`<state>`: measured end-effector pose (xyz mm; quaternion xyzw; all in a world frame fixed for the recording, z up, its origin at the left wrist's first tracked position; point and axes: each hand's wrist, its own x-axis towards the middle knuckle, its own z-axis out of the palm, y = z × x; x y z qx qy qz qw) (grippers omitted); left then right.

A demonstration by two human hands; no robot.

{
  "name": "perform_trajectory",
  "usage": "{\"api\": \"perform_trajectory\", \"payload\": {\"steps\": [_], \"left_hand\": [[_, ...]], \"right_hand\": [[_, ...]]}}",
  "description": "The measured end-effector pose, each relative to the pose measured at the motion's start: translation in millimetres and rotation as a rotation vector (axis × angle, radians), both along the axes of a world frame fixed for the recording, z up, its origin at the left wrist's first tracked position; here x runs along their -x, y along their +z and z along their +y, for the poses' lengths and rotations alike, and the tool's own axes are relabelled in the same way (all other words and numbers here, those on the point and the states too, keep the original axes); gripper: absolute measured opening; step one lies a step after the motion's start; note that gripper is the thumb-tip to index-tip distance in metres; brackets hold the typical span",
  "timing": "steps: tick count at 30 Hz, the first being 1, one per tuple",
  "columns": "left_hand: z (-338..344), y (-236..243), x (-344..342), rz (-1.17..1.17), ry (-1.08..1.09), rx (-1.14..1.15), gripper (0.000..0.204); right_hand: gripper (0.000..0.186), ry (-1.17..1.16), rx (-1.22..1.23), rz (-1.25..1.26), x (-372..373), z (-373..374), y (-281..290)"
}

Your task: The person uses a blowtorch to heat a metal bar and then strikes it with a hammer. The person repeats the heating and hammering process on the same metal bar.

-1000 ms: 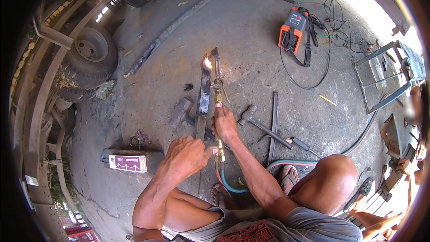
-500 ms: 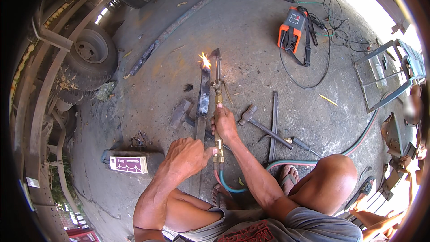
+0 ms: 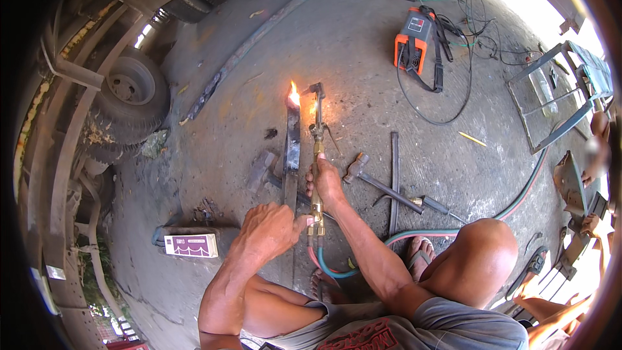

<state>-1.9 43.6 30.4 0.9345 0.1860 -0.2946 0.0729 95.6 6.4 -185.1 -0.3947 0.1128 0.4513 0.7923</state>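
My right hand (image 3: 327, 185) is wrapped round the brass body of a cutting torch (image 3: 318, 147), its bent head pointing toward the far end of a flat metal bar (image 3: 293, 146). Orange flame (image 3: 294, 95) rises at that end. My left hand (image 3: 269, 230) is closed, its thumb pressing on the torch's rear valve; its curled fingers are hidden. Beneath this hand passes the bar, reappearing on the near side. Red and teal hoses (image 3: 337, 274) leave the torch's back end. A sledgehammer (image 3: 262, 167) lies left of the bar, its handle passing under it.
Another hammer (image 3: 357, 166) and a long dark bar (image 3: 394, 175) lie to the right. A white-purple box (image 3: 190, 245) sits left. Farther off stand an orange-black welding machine (image 3: 413, 42) and a metal frame (image 3: 541, 107). A truck wheel (image 3: 133, 84) borders the left; another person's limbs show lower right.
The bright sparks at the bar's end have become a taller orange flame. The torch head has shifted slightly right and nearer to me. My hands keep their grip.
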Motion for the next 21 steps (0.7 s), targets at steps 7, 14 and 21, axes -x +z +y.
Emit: {"api": "perform_trajectory", "payload": {"steps": [7, 14, 21], "left_hand": [[-2.4, -0.3, -1.7, -0.002, -0.015, -0.005, 0.072], [-0.2, -3.9, 1.5, -0.037, -0.024, -0.009, 0.072], [-2.8, 1.1, -1.3, 0.010, 0.006, -0.004, 0.072]], "right_hand": [[0.048, 0.025, 0.010, -0.010, 0.1, -1.9, 4.2], [0.048, 0.016, -0.009, -0.015, 1.3, -0.6, 5.4], [0.048, 0.013, -0.001, -0.001, 2.2, -1.8, 4.6]]}}
